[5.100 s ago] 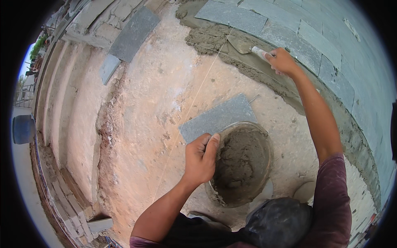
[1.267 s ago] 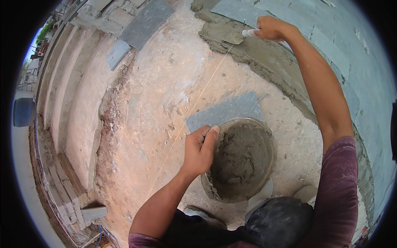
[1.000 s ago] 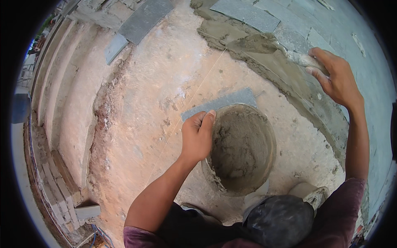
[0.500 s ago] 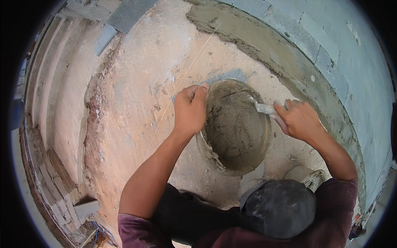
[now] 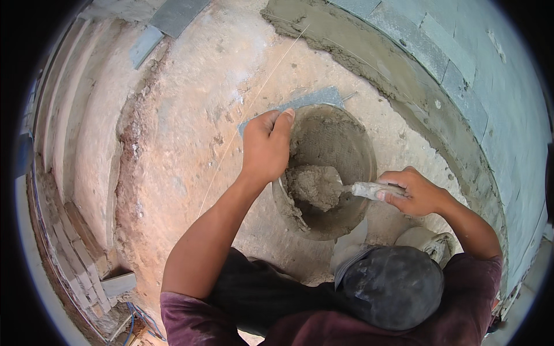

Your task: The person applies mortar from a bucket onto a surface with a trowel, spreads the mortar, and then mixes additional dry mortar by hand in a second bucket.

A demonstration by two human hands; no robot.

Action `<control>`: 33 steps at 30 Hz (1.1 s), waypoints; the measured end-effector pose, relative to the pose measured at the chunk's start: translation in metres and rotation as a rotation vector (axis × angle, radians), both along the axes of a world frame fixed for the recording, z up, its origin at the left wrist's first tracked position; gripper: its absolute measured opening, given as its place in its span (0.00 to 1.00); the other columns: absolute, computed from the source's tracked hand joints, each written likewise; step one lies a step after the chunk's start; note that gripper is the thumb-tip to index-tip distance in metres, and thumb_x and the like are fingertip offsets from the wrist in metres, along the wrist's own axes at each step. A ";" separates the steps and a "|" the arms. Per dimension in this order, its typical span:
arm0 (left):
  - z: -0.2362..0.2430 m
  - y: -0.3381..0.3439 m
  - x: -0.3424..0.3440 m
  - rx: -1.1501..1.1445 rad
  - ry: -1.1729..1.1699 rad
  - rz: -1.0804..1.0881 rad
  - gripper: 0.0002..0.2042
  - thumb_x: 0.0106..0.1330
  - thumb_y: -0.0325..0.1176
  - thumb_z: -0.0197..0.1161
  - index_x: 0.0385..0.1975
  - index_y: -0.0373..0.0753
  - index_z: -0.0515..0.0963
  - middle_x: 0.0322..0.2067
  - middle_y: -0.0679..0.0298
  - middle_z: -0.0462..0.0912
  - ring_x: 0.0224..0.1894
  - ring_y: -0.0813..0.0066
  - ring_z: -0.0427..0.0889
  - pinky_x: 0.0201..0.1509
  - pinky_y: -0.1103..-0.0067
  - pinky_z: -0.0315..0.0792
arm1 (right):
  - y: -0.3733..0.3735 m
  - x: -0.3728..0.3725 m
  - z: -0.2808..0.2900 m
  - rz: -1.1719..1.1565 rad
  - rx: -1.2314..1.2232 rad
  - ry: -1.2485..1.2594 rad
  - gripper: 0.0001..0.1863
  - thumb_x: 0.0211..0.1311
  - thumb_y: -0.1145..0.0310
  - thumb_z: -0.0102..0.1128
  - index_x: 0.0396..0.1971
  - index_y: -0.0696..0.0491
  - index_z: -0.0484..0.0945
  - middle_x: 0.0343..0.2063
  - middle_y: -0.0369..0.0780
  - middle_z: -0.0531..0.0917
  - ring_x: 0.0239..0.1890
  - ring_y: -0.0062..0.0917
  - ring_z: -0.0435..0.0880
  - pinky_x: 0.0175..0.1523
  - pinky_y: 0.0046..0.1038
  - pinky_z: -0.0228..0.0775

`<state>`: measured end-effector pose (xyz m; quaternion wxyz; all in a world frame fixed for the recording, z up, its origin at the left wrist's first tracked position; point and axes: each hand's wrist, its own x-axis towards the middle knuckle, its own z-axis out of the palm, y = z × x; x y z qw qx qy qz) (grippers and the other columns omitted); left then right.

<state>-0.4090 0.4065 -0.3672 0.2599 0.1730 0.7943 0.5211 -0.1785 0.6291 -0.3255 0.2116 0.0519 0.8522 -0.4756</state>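
A round bucket of wet grey mortar stands before me on the rough ground. My left hand is closed on its left rim, thumb uppermost. In my right hand, at the bucket's right side, is the pale, mortar-smeared handle of a trowel. The trowel's blade lies inside the bucket under a heap of mortar, so most of the blade is hidden. Just beyond the bucket, a blue-grey stone slab lies partly covered by the rim.
A curved band of wet mortar runs along grey paving slabs on the right. A thin string crosses the ground. Concrete steps rise at left, with loose slabs at the far left. A rounded, dusty dark shape is close below.
My right hand has drawn the trowel nearer and lower in the bucket, and mortar is now heaped on its blade. My left hand has kept hold of the rim.
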 end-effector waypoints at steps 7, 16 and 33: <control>-0.021 -0.017 -0.008 0.134 -0.073 0.027 0.23 0.75 0.40 0.57 0.17 0.35 0.66 0.16 0.72 0.63 0.23 0.83 0.60 0.27 0.74 0.59 | 0.043 -0.023 0.040 -0.204 0.071 0.089 0.12 0.71 0.63 0.61 0.41 0.58 0.81 0.24 0.39 0.81 0.25 0.24 0.79 0.31 0.31 0.69; -0.013 -0.017 0.000 0.132 -0.041 -0.010 0.23 0.76 0.39 0.57 0.17 0.37 0.64 0.17 0.72 0.62 0.24 0.84 0.58 0.26 0.74 0.58 | 0.099 -0.229 -0.010 -0.472 0.943 0.609 0.21 0.72 0.53 0.56 0.49 0.56 0.80 0.33 0.51 0.87 0.38 0.47 0.88 0.40 0.45 0.78; -0.006 -0.025 0.005 0.096 -0.079 0.002 0.22 0.79 0.38 0.55 0.18 0.41 0.62 0.20 0.78 0.59 0.26 0.87 0.56 0.28 0.78 0.56 | 0.115 -0.340 -0.059 -0.593 0.529 0.095 0.21 0.71 0.58 0.52 0.39 0.63 0.84 0.25 0.49 0.87 0.26 0.38 0.88 0.38 0.40 0.78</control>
